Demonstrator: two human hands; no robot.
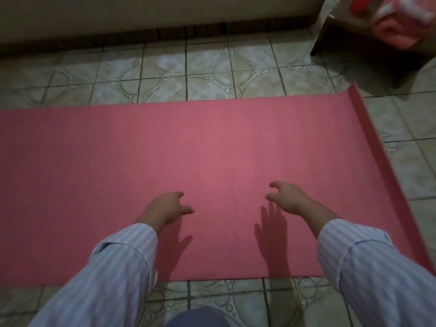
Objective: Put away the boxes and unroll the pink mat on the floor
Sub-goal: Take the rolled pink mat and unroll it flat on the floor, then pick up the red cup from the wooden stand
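Hovering both hands over the flat pink foam mat (188,161), you look to be at the tail end of the unrolling step. The mat lies spread across the patterned grey-green tiled floor (212,74), running off the left edge of view, and its right end (361,128) curls up slightly. Your left hand (168,207) and right hand (289,199), both in blue-striped sleeves, hang just above the surface with fingers loosely spread and curled, gripping nothing; their shadows fall on the mat below. No boxes are clearly in view, though a brown boxlike thing with pink contents (387,27) sits at the upper right. The next move, as I judge it, calls for pressing that raised right end flat and checking the left end, which you cannot see here.
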